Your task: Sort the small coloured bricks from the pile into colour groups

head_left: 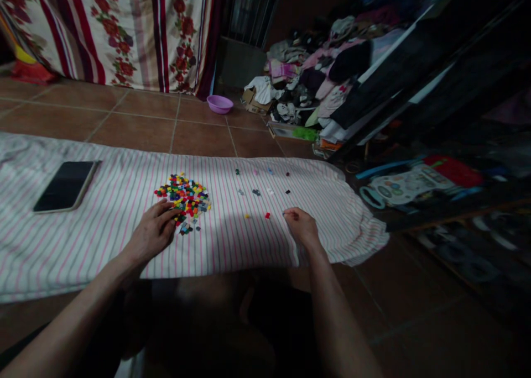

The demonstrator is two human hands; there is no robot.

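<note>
A heap of small multicoloured beads or bricks (186, 197) lies on a pink-and-white striped cloth (103, 240) spread on the floor. My left hand (155, 229) rests at the heap's near left edge, fingers curled together onto the pieces. My right hand (302, 226) is on the cloth to the right, fingers pinched closed; what it holds is too small to see. Several single pieces (255, 192) lie spread in rows between the heap and my right hand, with a yellow and a red one (267, 215) nearest it.
A dark phone (66, 185) lies on the cloth at the left. Brown floor tiles (136, 126) stretch beyond, with a purple bowl (219, 104), a pile of clothes (319, 79), a floral curtain (124, 30) and toys (402, 184) at the right.
</note>
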